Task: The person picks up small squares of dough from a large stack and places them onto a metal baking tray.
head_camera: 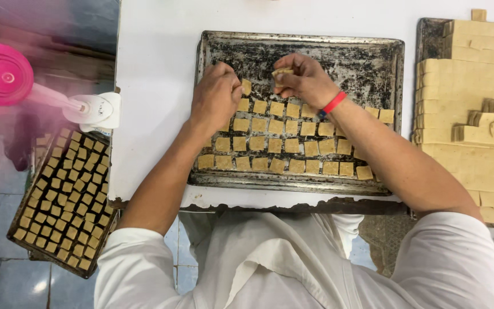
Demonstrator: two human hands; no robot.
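A dark, worn baking tray (367,57) lies on the white table in front of me. Several small tan dough squares (274,145) sit on it in rows along its near half. My left hand (215,94) rests over the upper left row, fingers curled, touching a dough square (246,87) at its fingertips. My right hand (305,79), with a red band on the wrist, pinches a dough piece (282,73) just above the top row. The far half of the tray is bare.
A second tray (430,40) at the right holds stacked slabs of tan dough (470,109). Low at the left, off the table, another tray (64,200) is filled with dough squares. A pink and white fan (7,74) stands at the far left.
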